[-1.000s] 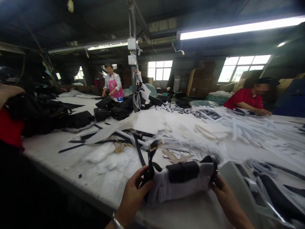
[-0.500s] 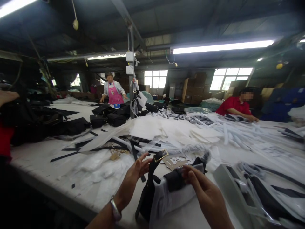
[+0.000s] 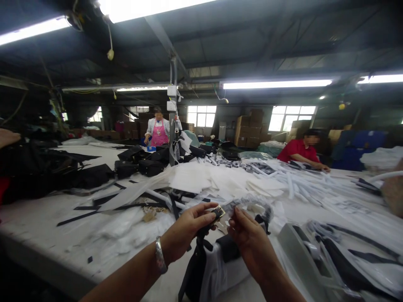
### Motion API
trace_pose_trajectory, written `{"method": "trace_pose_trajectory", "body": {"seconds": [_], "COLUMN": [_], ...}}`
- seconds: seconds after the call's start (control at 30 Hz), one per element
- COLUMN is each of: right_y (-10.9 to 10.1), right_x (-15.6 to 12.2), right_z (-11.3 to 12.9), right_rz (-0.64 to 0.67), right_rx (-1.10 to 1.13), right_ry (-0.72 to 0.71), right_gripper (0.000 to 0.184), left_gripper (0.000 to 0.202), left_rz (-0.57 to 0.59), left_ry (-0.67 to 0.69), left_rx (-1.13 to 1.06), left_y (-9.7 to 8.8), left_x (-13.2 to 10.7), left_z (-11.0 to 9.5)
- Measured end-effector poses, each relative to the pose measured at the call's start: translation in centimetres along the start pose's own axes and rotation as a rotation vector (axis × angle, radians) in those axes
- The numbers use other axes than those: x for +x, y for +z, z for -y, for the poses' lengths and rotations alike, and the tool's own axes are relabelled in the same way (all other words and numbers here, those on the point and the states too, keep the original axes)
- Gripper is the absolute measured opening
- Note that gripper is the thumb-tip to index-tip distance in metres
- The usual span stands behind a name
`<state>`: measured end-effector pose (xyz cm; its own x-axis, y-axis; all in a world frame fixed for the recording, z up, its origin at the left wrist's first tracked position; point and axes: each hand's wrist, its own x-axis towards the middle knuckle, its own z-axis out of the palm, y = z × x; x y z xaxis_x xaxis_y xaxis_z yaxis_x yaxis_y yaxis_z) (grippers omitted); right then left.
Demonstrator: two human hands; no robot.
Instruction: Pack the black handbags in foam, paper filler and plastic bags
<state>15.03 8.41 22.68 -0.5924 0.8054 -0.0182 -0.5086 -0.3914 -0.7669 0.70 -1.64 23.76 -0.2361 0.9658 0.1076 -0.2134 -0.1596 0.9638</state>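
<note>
My left hand (image 3: 197, 220) is closed around the end of a black strap, with the gold buckle (image 3: 219, 211) sticking out past the thumb. Right beside it, my right hand (image 3: 247, 233) pinches a strap wrapped in clear, wrinkled plastic (image 3: 266, 207), which arches away to the right. Below both hands is a black bag (image 3: 193, 268), partly covered by white translucent wrapping (image 3: 217, 272). The buckled strap runs up from the bag's left side. My right hand and forearm hide part of the bag.
A grey tape dispenser (image 3: 292, 247) stands at the right, by plastic-wrapped black straps. White sheets (image 3: 189, 176), black strips and thin white bags (image 3: 126, 226) cover the table. Black bags (image 3: 151, 167) are piled around a post (image 3: 172, 126). Co-workers stand at the far side; another's hand shows at left.
My left hand has closed on the buckle end of the strap. My right hand has moved up and left from over the bag and now pinches the plastic-wrapped strap. The camera view has tilted up.
</note>
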Motion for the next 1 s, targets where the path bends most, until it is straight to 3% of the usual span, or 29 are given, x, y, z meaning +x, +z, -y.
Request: {"method": "trace_pose_trajectory", "body": {"seconds": [0.13,0.23,0.3,0.37,0.43,0.47,0.53,0.63,0.83,1.0], "right_y": [-0.3,-1.4,-2.2,-2.7,-2.7,-2.6,-2.1,-1.6,-2.0,-2.0], "right_x": [-0.4,-1.2,-1.5,-1.3,-0.5,0.1,1.3,2.6,3.0,2.8], "right_z": [-0.1,0.3,0.9,1.9,3.1,3.6,4.4,5.0,5.3,5.4], "right_rz": [0.007,0.050,0.006,0.019,0.206,0.329,0.533,0.654,0.586,0.525], "right_rx": [-0.103,-0.604,-1.009,-1.330,-1.590,-1.698,-1.849,-1.886,-1.846,-1.858], "right_ry": [-0.024,-0.194,-0.525,-0.956,-1.269,-1.342,-1.365,-1.365,-1.449,-1.481], "right_gripper": [0.026,0.035,0.035,0.023,0.031,0.041,0.049,0.036,0.033,0.035], "left_gripper": [0.039,0.039,0.039,0.040,0.041,0.042,0.047,0.056,0.057,0.033], "left_rz": [0.054,0.067,0.070,0.072,0.078,0.082,0.098,0.124,0.103,0.145], "left_ry": [-0.022,-0.015,-0.009,-0.005,0.001,0.004,0.010,0.004,-0.044,-0.100], "left_rx": [0.029,0.024,0.010,0.004,-0.001,-0.008,-0.037,-0.077,-0.089,-0.035], "left_y": [-0.2,-0.4,-0.6,-0.7,-0.8,-0.8,-0.9,-0.9,-1.4,-0.9], "left_x": [0.1,0.1,0.1,0.0,-0.1,-0.2,-0.3,-0.3,-0.1,0.0], "left_z": [-0.3,-0.3,-0.2,-0.2,-0.2,-0.2,-0.3,-0.3,-0.2,-1.2]}}
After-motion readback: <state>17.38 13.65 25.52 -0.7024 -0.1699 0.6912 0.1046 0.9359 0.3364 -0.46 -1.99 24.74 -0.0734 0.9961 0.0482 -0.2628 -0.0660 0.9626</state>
